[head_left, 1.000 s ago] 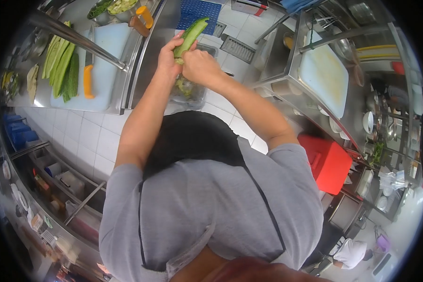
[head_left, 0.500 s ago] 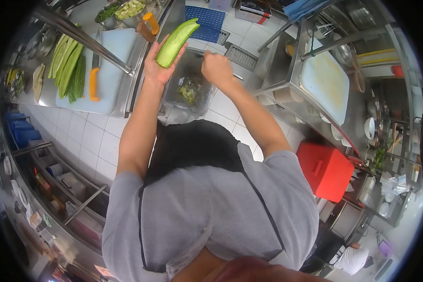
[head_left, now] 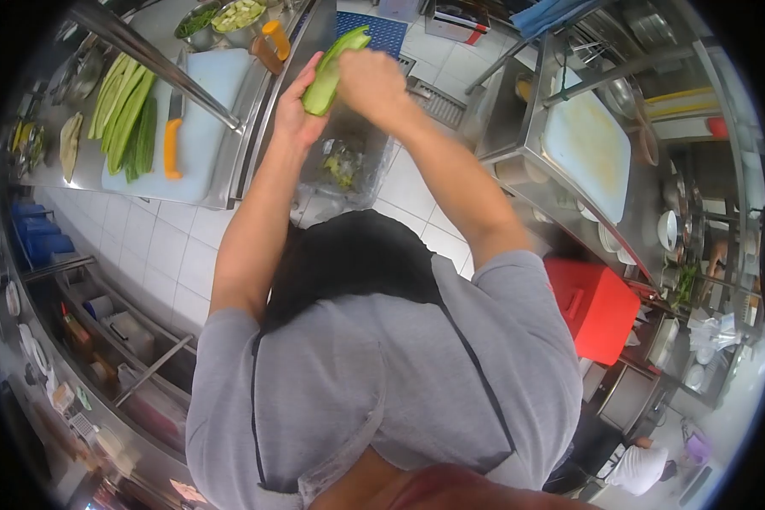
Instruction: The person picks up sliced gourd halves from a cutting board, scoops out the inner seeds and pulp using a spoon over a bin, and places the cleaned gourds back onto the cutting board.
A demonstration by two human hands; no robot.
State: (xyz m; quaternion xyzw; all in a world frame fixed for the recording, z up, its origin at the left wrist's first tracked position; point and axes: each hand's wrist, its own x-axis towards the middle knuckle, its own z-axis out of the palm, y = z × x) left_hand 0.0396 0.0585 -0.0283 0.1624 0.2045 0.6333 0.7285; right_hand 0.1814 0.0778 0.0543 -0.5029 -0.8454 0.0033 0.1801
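Above a bin lined with clear plastic (head_left: 374,161) and holding green scraps (head_left: 341,168), you are gripping a long, pale-green halved vegetable (head_left: 321,89) in your left hand (head_left: 297,106), its cut face showing. Your right hand (head_left: 372,83), blurred and curled, is meeting its upper part; whether those fingers are holding anything, you cannot tell from this view. To the left, a yellow-handled knife (head_left: 172,144) is lying on a white cutting board (head_left: 206,110) on the stainless-steel table (head_left: 85,174), beside long green vegetable pieces (head_left: 127,110), with an orange-capped bottle (head_left: 274,36) standing near the board's far corner.
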